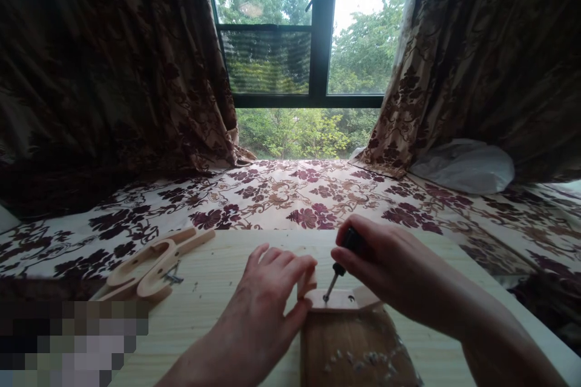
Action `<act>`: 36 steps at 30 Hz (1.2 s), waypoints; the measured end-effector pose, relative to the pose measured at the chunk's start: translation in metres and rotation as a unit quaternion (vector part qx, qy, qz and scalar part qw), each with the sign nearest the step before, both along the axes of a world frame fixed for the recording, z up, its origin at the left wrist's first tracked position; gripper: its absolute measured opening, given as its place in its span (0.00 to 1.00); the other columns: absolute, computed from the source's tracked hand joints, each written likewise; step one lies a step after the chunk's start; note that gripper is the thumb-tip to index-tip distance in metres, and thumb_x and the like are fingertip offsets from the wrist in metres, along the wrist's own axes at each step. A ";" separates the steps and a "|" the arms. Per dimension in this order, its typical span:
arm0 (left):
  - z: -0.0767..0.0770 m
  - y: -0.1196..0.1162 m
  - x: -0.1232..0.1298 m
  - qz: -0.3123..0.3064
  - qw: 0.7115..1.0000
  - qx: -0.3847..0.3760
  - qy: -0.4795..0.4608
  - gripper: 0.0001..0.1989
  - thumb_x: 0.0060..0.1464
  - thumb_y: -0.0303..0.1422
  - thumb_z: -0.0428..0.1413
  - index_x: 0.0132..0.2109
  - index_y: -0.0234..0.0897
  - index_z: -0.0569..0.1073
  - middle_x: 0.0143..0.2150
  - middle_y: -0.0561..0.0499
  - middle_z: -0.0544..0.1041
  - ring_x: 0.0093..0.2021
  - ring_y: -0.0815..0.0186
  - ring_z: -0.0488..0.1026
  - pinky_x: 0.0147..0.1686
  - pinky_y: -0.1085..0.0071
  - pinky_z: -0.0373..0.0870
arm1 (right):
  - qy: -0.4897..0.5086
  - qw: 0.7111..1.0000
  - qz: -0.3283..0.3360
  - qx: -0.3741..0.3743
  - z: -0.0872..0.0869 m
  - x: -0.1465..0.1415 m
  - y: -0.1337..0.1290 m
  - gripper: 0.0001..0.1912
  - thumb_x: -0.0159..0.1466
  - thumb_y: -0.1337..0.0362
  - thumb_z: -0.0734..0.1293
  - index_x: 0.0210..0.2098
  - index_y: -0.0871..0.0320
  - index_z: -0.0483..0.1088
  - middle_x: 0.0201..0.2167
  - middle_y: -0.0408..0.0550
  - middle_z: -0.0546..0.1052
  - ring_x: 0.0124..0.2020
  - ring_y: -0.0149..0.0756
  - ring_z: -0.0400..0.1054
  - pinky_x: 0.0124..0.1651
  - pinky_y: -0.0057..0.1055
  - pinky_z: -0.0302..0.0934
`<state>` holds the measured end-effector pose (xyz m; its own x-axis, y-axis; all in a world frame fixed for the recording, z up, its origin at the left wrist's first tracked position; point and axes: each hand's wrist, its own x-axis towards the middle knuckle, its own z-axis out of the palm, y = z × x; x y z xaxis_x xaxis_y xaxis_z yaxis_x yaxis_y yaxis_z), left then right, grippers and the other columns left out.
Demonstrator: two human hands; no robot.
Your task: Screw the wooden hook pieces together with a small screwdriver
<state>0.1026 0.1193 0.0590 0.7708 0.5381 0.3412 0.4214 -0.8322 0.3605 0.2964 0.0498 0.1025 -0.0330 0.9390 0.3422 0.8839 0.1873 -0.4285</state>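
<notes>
My right hand (374,254) is closed round the black handle of a screwdriver (334,281). The tool leans, its tip at a hole in a pale wooden piece (338,299) that has a second hole farther right. With thumb and fingers my left hand (272,290) grips the left end of that piece, where an upright wooden part (307,281) stands. Under the piece lies a dark brown wooden block (354,351) with small shavings on top.
Several curved wooden pieces (149,263) lie at the left of the pale board (222,254), with screws (173,276) on them. Beyond are a floral cloth (281,193), curtains (177,72), a window (324,30) and a white plastic bag (467,166).
</notes>
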 end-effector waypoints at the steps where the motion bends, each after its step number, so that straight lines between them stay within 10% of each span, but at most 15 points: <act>1: 0.002 0.001 0.001 0.002 1.000 0.009 0.009 0.17 0.52 0.22 0.53 0.47 0.45 0.66 0.42 0.55 0.72 0.46 0.63 0.67 0.58 0.52 0.52 | 0.004 1.000 0.014 -0.004 0.001 0.000 -0.002 0.07 0.63 0.59 0.62 0.31 0.55 0.63 0.22 0.38 0.69 0.23 0.29 0.60 0.26 0.27 0.52; 36: 0.006 -0.003 0.002 -0.010 0.998 0.047 0.028 0.16 0.53 0.21 0.50 0.48 0.42 0.64 0.42 0.54 0.73 0.45 0.64 0.68 0.59 0.47 0.47 | 0.028 0.998 0.058 0.011 0.001 -0.008 0.000 0.08 0.63 0.61 0.63 0.28 0.56 0.64 0.21 0.38 0.67 0.22 0.27 0.57 0.24 0.25 0.51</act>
<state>0.1043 0.1163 0.0651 0.8008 0.4892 0.3455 0.4212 -0.8701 0.2559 0.2883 0.0503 0.1030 -0.1223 0.9224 0.3665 0.8308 0.2972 -0.4706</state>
